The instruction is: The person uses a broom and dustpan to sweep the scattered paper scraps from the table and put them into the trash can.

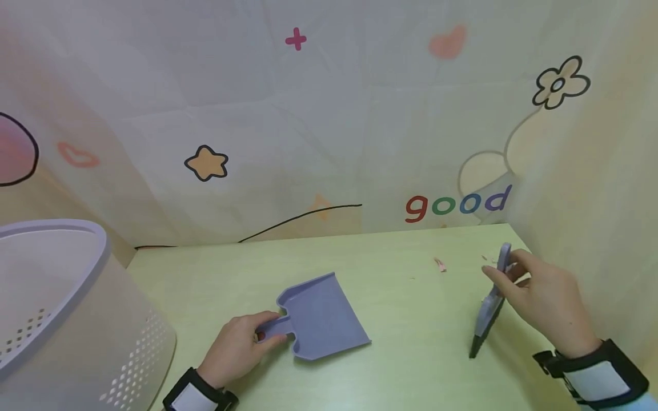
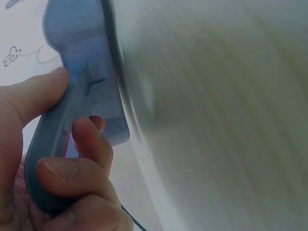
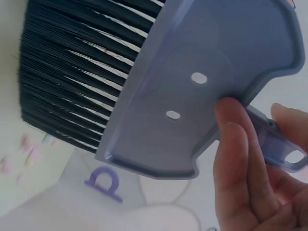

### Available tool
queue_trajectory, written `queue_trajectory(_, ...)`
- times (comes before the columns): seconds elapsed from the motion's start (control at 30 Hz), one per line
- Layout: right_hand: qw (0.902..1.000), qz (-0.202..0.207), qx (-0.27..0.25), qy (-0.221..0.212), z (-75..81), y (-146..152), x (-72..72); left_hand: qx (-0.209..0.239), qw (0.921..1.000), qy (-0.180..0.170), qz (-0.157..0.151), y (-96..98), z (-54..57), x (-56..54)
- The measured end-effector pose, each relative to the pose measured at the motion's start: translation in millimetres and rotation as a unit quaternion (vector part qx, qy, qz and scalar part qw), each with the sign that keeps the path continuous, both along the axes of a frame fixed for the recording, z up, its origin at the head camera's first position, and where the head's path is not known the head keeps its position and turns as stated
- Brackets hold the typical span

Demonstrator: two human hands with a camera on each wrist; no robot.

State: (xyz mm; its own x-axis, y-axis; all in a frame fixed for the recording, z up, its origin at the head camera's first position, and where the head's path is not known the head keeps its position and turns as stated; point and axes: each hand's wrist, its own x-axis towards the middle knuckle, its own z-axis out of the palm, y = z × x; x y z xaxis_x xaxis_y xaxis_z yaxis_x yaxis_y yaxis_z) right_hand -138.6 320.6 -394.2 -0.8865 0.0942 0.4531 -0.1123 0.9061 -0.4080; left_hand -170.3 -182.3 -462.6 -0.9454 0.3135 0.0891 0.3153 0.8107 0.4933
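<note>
A blue-grey dustpan [image 1: 329, 319] lies low over the table, its wide edge facing right. My left hand [image 1: 239, 348] grips its short handle [image 2: 53, 139], with the thumb on one side and fingers curled round the other. On the right, my right hand [image 1: 547, 299] holds a small hand brush [image 1: 488, 314] by its handle. The brush is tilted, and its dark bristles [image 3: 77, 62] point down toward the table. In the right wrist view its flat grey head [image 3: 183, 91] shows two oval holes. Small pink scraps [image 1: 440, 265] lie on the table left of the brush.
A tall pale laundry basket [image 1: 128, 302] with a lilac rim and small holes stands at the left of the pale green table [image 1: 401, 371]. Behind the table hangs a printed cloth [image 1: 329, 125] with a star, a flower and the word "good".
</note>
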Motion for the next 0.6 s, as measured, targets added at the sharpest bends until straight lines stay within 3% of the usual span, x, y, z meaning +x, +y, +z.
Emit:
queue_trajectory(0.2, 0.9974, 0.059, -0.015, 0.038, -1.5, -29, -31.5, 0.001, 1.0000, -0.001, 0.005, 0.3, -0.5, 0.4)
queue_trajectory(0.6, 0.9910, 0.124, -0.048, 0.011, -0.7, -86, -68.1, 0.002, 1.0000, 0.001, 0.005, -0.8, -1.5, -1.0)
